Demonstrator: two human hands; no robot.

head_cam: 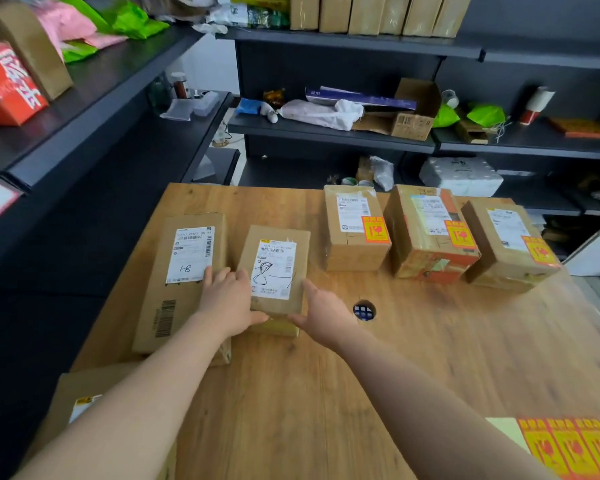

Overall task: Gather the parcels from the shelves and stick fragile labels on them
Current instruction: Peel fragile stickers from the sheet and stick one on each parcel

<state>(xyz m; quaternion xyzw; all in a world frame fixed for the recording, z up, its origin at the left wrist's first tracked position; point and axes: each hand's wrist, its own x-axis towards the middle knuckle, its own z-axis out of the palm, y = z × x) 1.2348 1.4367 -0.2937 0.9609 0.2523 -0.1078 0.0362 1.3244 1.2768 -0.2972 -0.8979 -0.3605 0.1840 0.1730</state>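
Right at the near edge of the wooden table (413, 358), a sheet of fragile labels (568, 452) is seen at the right corner, with several red-and-yellow stickers unused on it. At the near left corner a cardboard parcel (84, 400) is partly hidden beneath the left forearm; no fragile sticker can be made out on the part that shows.

Further in, a small parcel (248, 251) is flanked by both hands. The left hand (227, 299) is laid against its left side with the thumb along the near edge, and the right hand (321, 313) is set against its right side. The fingers of both appear fairly straight, so the parcel is judged to be steadied between flat hands rather than clasped. Only a white shipping label (273, 268) is borne on its top. Just beside it, a long flat parcel (184, 282) is likewise marked with a shipping label alone.

Near the table's far edge three parcels are lined up: the left labelled parcel (355, 247), the middle labelled parcel (426, 258) and the right labelled parcel (503, 261), each carrying a fragile sticker (374, 229). Labelling is therefore judged roughly half done for what has been brought to the table, with two or three parcels waiting.

Beyond, brown boxes (378, 12) are ranged on the top of the dark shelves (326, 128); whether these are also to be gathered cannot be told.
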